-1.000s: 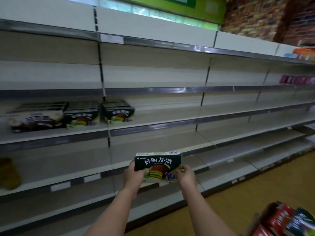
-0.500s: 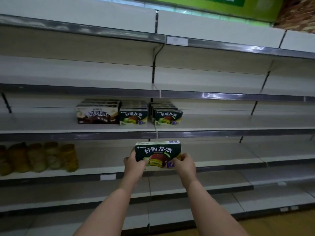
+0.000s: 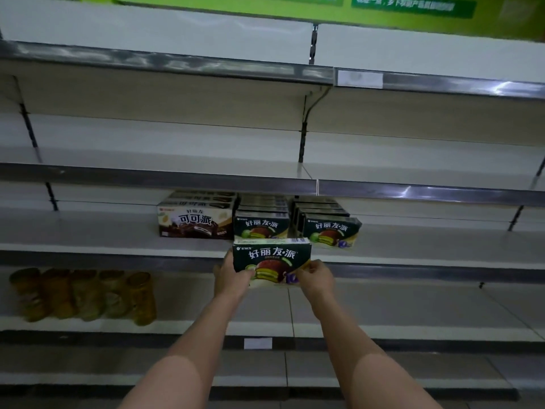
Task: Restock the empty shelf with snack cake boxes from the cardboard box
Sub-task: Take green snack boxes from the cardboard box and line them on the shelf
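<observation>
Right, my left hand and right hand grip the ends of a green snack cake box, raised at the shelf edge. Behind it sit green boxes and a brown box; jars lower left, a green sign overhead.

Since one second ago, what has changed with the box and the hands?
The green snack cake box has come up and forward, now right in front of the green rows on the shelf. Left hand and right hand still grip its ends. The boxes already on the shelf did not move.
</observation>
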